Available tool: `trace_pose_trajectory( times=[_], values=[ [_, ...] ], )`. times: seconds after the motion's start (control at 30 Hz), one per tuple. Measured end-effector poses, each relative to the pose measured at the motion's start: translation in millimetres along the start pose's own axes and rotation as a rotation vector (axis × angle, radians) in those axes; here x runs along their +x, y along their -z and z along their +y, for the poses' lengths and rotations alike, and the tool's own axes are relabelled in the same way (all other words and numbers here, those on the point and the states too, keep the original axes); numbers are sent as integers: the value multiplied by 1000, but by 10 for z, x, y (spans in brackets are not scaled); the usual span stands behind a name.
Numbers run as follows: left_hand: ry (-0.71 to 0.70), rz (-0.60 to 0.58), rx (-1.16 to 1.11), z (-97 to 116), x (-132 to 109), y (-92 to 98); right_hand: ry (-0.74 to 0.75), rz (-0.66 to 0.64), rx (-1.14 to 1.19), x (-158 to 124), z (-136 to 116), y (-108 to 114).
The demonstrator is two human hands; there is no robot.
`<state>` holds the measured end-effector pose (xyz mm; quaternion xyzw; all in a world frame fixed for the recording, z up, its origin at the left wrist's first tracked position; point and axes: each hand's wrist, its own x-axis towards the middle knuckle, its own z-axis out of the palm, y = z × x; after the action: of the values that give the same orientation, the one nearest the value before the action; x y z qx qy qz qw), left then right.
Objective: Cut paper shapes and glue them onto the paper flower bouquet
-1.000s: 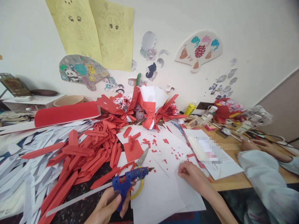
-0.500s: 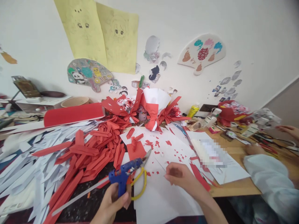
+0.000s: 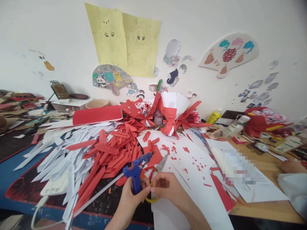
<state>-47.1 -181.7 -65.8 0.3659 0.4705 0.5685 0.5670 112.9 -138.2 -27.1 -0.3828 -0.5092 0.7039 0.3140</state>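
My left hand [image 3: 131, 198] is wrapped round the grip of a blue hot glue gun [image 3: 137, 168], holding it upright just above the table, nozzle aimed up and to the right. My right hand [image 3: 166, 188] is curled close against the gun's grip and touches my left fingers; what it pinches, if anything, is hidden. Scissors with red and yellow handles [image 3: 156, 170] lie on the white paper [image 3: 192, 179] right behind both hands. A heap of folded red paper strips [image 3: 112, 150] lies to the left of the gun.
White paper strips [image 3: 62, 156] cover the left side. Red and white paper bouquets [image 3: 171, 111] stand at the wall. Small red scraps [image 3: 192, 159] dot the white sheets. Bottles and clutter [image 3: 237, 127] fill the right, where another person's sleeve [image 3: 292, 188] rests.
The view has swung left. My right hand has moved from the white sheet over to the glue gun. The gun has been raised and tilted up.
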Motion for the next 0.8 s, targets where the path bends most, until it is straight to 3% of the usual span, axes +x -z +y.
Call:
trace_pose_trajectory(
  times=[0.17, 0.43, 0.8],
  values=[
    [2, -25, 12, -51, 38, 48, 60, 34, -72, -48, -5, 57],
    [-19, -21, 19, -21, 15, 33, 153, 149, -407, -160, -51, 23],
    [-5, -6, 61, -50, 17, 17, 201, 180, -475, -158, -22, 11]
  ],
)
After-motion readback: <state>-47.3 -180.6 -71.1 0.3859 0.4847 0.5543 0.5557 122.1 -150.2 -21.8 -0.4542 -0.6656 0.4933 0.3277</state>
